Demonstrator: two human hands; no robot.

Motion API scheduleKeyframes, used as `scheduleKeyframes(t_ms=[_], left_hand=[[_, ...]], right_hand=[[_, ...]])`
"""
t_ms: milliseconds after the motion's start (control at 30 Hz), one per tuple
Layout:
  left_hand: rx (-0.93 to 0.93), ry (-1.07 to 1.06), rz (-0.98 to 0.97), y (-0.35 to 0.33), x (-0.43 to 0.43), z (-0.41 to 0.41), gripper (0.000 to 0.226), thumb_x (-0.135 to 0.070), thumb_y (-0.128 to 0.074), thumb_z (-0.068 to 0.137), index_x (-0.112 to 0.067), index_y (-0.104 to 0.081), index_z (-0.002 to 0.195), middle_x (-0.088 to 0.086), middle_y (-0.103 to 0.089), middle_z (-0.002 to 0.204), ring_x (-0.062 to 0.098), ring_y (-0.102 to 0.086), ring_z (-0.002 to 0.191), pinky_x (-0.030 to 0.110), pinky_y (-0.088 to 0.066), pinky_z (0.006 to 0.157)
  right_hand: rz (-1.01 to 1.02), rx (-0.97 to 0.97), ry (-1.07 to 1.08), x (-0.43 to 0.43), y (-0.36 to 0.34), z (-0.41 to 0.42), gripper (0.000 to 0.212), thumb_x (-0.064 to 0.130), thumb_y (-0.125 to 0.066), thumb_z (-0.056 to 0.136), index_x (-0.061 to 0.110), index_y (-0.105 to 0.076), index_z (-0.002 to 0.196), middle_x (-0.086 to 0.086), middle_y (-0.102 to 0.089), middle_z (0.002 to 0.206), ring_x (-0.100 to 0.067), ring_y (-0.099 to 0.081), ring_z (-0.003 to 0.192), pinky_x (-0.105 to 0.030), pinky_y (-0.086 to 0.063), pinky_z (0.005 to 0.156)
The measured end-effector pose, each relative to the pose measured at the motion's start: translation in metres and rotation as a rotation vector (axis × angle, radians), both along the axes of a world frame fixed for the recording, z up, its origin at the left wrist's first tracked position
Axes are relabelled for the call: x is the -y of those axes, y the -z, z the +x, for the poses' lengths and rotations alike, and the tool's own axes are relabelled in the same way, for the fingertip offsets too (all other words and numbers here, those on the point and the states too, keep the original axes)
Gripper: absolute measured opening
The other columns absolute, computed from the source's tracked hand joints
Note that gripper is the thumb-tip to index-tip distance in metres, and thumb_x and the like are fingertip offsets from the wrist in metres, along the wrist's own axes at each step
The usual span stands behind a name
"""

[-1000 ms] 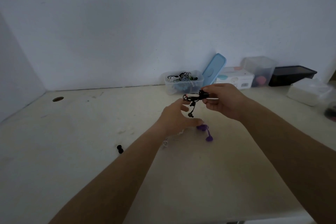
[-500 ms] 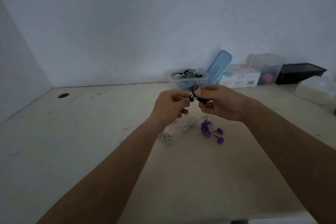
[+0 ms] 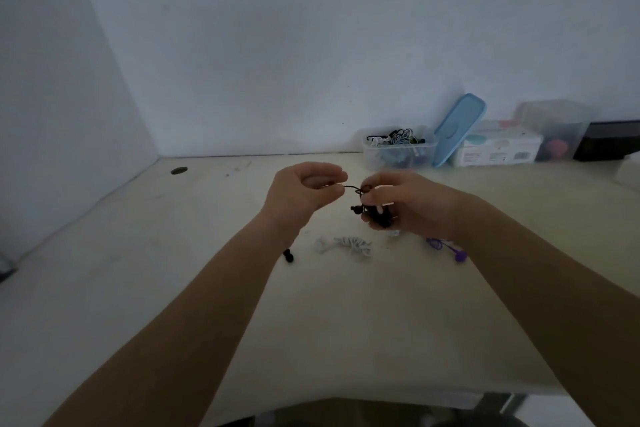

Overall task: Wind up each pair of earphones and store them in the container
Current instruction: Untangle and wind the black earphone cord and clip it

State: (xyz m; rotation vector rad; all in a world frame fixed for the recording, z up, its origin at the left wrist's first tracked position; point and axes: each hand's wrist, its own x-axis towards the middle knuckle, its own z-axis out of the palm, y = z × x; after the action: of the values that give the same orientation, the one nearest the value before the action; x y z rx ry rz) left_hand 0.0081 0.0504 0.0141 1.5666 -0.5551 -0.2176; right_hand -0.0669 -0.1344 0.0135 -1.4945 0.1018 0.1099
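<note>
My right hand [image 3: 408,204] grips a coiled bundle of black earphones [image 3: 375,213] above the table. My left hand [image 3: 304,194] pinches the free end of that black cord [image 3: 349,187], stretched level between the two hands. On the table below lie wound white earphones [image 3: 349,244] and purple earphones [image 3: 450,250], partly hidden by my right wrist. A small black earbud piece [image 3: 288,256] lies beside my left forearm. The clear container [image 3: 398,151] at the back holds several earphones.
A blue lid [image 3: 457,130] leans against the container. A white box [image 3: 498,147], a clear tub [image 3: 554,130] and a black tray [image 3: 609,144] stand along the wall to the right. A round hole [image 3: 179,170] is at the back left of the table [image 3: 173,270].
My left hand has drawn the cord end out to the left, away from my right hand. The bundle sits lower in my right hand. My view has turned left.
</note>
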Motion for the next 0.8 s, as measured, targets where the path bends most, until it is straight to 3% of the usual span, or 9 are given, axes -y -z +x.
scheduleKeyframes(t_ms=[67,233,367,500,567,633,733,800], left_hand=[[0.073,-0.051,0.038,0.001,-0.004,-0.004,0.023,-0.001,-0.079,0.078,-0.008,-0.073,0.099,0.003,-0.077,0.098,0.011,-0.072,0.094,0.022,-0.057,0.082],[0.190,-0.148,0.112,0.005,-0.008,-0.009,0.027,-0.011,-0.088,0.070,-0.009,-0.070,0.090,0.004,-0.074,0.089,0.014,-0.071,0.079,0.024,-0.059,0.072],[0.200,-0.131,0.130,0.005,-0.009,-0.013,0.022,-0.015,-0.087,0.071,-0.008,-0.069,0.082,0.003,-0.073,0.078,0.010,-0.067,0.068,0.020,-0.054,0.063],[-0.011,-0.047,0.009,0.004,-0.013,-0.014,0.022,-0.023,-0.081,0.080,-0.008,-0.065,0.083,0.002,-0.065,0.066,0.011,-0.058,0.060,0.022,-0.048,0.057],[-0.105,-0.015,-0.046,0.003,-0.018,-0.012,0.023,-0.027,-0.079,0.080,-0.008,-0.066,0.083,0.004,-0.063,0.067,0.014,-0.056,0.061,0.025,-0.047,0.060],[-0.134,0.008,-0.054,0.003,-0.024,-0.012,0.018,-0.025,-0.075,0.084,-0.008,-0.069,0.085,0.006,-0.067,0.072,0.014,-0.060,0.063,0.025,-0.050,0.063],[-0.072,-0.028,0.031,0.004,-0.036,-0.009,0.010,-0.018,-0.068,0.092,-0.009,-0.072,0.091,0.006,-0.073,0.080,0.012,-0.067,0.069,0.021,-0.053,0.063],[0.122,-0.125,0.245,0.008,-0.048,0.000,0.005,-0.015,-0.069,0.091,-0.013,-0.074,0.091,0.002,-0.075,0.079,0.009,-0.068,0.066,0.019,-0.053,0.060]], right_hand=[[0.051,-0.001,-0.076,-0.010,0.001,-0.003,0.019,-0.003,-0.065,0.086,0.009,-0.060,0.100,-0.009,-0.067,0.077,-0.025,-0.066,0.075,-0.032,-0.051,0.072],[-0.053,0.074,0.019,-0.025,0.006,-0.002,0.027,0.030,-0.071,0.084,0.009,-0.066,0.101,-0.009,-0.068,0.090,-0.020,-0.058,0.072,-0.029,-0.047,0.066],[-0.011,0.200,0.029,-0.034,0.007,0.000,0.013,0.012,-0.058,0.096,0.006,-0.062,0.107,-0.010,-0.065,0.083,-0.020,-0.056,0.067,-0.029,-0.048,0.062],[0.044,0.253,-0.050,-0.038,0.006,-0.001,0.019,0.012,-0.061,0.094,0.002,-0.062,0.111,-0.008,-0.062,0.083,-0.016,-0.053,0.062,-0.024,-0.045,0.057],[0.014,0.267,-0.067,-0.038,0.009,0.002,0.026,0.009,-0.063,0.093,-0.002,-0.061,0.117,-0.008,-0.062,0.080,-0.014,-0.048,0.057,-0.022,-0.044,0.057],[0.000,0.275,-0.037,-0.039,0.012,0.006,0.020,0.004,-0.061,0.094,-0.002,-0.062,0.112,-0.007,-0.063,0.076,-0.012,-0.046,0.053,-0.024,-0.044,0.056],[0.016,0.254,0.003,-0.045,0.014,0.012,0.010,0.002,-0.060,0.094,0.004,-0.066,0.103,-0.008,-0.064,0.075,-0.011,-0.042,0.050,-0.025,-0.043,0.054],[0.025,0.250,0.007,-0.048,0.017,0.015,0.016,0.003,-0.059,0.095,0.003,-0.067,0.109,-0.008,-0.064,0.076,-0.011,-0.040,0.051,-0.023,-0.042,0.054]])
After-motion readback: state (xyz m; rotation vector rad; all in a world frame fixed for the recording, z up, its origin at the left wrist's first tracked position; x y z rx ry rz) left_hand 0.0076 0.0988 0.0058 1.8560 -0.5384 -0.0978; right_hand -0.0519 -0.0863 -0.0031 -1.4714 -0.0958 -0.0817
